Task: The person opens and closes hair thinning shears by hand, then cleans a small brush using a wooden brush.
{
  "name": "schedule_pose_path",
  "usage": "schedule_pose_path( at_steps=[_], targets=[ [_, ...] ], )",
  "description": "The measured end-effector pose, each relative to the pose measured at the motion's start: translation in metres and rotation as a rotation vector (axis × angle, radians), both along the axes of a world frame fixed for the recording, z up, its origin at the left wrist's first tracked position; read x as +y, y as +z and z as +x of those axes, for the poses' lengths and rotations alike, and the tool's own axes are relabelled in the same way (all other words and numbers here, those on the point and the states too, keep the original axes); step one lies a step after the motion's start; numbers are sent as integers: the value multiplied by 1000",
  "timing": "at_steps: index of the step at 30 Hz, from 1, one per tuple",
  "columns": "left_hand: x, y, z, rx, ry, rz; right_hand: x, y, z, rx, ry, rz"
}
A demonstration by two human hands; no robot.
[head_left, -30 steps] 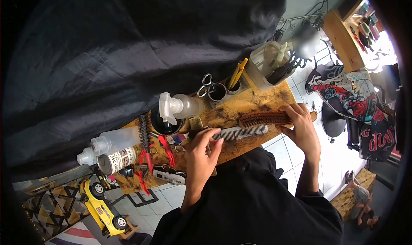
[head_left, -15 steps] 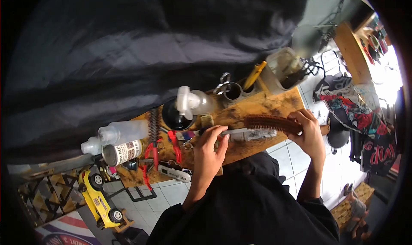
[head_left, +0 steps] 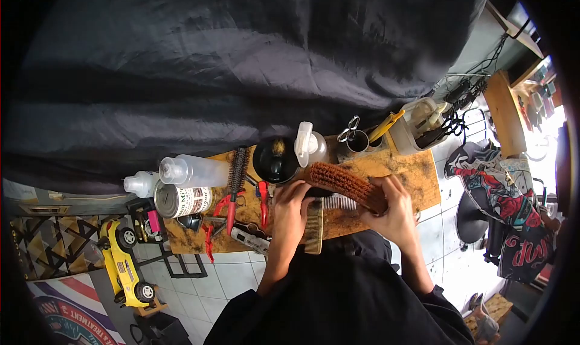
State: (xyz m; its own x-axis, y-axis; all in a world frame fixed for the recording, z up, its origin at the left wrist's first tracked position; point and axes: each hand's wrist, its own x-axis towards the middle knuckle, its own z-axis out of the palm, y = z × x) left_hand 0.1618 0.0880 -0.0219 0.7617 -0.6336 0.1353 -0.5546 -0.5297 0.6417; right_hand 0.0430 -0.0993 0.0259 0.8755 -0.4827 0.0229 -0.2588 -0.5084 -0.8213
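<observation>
My right hand [head_left: 391,209] is closed round one end of a curved brush [head_left: 344,185], its brown bristles facing up toward me. My left hand [head_left: 291,205] is at the brush's other end, fingers curled; what lies between them, if anything, is hidden. Under the hands on the wooden table, a yellowish comb [head_left: 313,227] sticks out over the front edge, and a pale comb [head_left: 340,204] lies partly below the brush. A white spray bottle [head_left: 309,146] stands behind, next to a round black bowl [head_left: 275,159].
On the table's [head_left: 423,185] left lie a round brush [head_left: 237,173], red-handled tools [head_left: 263,203], hair clippers [head_left: 249,238], clear bottles [head_left: 199,171] and a labelled can [head_left: 181,200]. Scissors [head_left: 348,129] stand in a cup beside a plastic bin [head_left: 409,134]. A black cape [head_left: 241,67] hangs behind.
The brush has come left and tilted, turning its bristles up toward me. My right hand has moved left and down with it, closer to my left hand. The view has shifted.
</observation>
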Motion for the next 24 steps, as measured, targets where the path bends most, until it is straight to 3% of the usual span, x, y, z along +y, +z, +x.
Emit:
schedule_pose_path(
  at_steps=[3, 12, 14, 24],
  targets=[
    [3, -1, -4, -156, -10, 82, 9, -1, -4, 101, 54, -31],
    [-5, 2, -12, -190, -66, 19, 19, -6, -14, 0, 16, -16],
    [-4, 0, -13, -191, -88, 24, 23, -2, -15, -29, -52, 120],
    [-4, 12, -17, -210, -279, -9, 40, -21, -22, -182, -207, 252]
  ],
)
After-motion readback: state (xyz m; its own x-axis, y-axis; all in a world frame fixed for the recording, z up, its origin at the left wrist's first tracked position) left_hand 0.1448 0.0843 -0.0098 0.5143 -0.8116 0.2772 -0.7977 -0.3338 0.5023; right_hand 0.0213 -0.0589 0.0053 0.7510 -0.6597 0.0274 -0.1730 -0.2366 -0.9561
